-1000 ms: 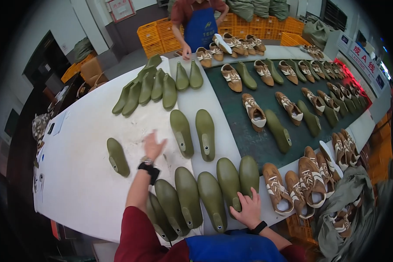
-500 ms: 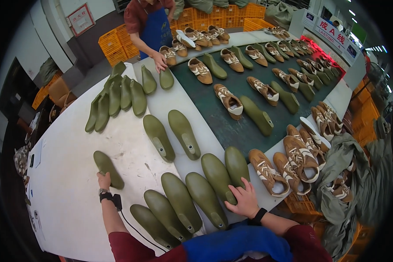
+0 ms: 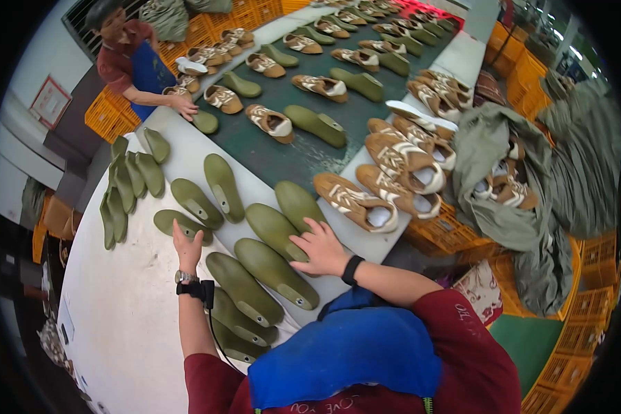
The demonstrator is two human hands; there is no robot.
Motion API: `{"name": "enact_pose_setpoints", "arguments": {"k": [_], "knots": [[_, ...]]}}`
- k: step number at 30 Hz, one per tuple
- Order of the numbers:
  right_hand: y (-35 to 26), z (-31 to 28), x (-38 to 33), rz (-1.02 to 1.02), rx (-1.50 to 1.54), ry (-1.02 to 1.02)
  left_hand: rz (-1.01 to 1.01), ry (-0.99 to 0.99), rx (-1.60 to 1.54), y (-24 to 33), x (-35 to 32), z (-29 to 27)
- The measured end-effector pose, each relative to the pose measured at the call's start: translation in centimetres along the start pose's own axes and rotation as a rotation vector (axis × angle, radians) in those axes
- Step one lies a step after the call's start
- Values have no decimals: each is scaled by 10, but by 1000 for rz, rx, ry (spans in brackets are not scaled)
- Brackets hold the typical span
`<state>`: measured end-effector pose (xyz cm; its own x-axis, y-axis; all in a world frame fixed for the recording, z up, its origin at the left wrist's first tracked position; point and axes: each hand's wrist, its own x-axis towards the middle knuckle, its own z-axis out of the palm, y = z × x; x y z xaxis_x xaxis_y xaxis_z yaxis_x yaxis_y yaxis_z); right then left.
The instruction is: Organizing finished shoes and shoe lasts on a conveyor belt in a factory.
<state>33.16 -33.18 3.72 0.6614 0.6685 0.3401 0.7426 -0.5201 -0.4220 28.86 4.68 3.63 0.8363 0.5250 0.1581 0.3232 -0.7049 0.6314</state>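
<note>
An olive-green shoe last (image 3: 164, 221) lies on the white table (image 3: 138, 303) beside two similar lasts. My left hand (image 3: 187, 250) is at its heel end, thumb and fingers apart, fingertips over the last. My right hand (image 3: 322, 250) rests with spread fingers on the heel end of another green last (image 3: 272, 229). Its fingertips reach a neighbouring last (image 3: 298, 203), whose heel end they partly cover. Several more lasts (image 3: 277, 270) lie in a slanting row between my forearms, sole sides up, some with a small metal-ringed hole in the heel.
Brown-and-white sneakers (image 3: 355, 200) crowd the right table edge. Beyond, a dark green conveyor belt (image 3: 338, 157) carries sneakers and lasts in rows. A co-worker's hand (image 3: 184, 105) touches a last at the far left. Orange crates (image 3: 435, 231) and grey-green cloth (image 3: 510, 159) stand right.
My left hand has brought its last rightward and away from me, next to the two lasts there, and its fingers have opened. My right hand stays on the lasts. The view has turned right.
</note>
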Motion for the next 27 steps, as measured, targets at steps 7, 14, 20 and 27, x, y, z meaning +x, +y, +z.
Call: {"name": "enact_pose_setpoints", "arguments": {"k": [7, 14, 20, 27], "knots": [[29, -42, -27, 113, 503, 106, 637, -502, 42, 191, -139, 27], [107, -104, -80, 341, -219, -274, 641, -681, -50, 250, -208, 63], [102, -97, -63, 164, -8, -347, 404, -351, -51, 283, -186, 98], [106, -172, -49, 113, 638, -838, 258, -426, 309, 312, -164, 161]]}}
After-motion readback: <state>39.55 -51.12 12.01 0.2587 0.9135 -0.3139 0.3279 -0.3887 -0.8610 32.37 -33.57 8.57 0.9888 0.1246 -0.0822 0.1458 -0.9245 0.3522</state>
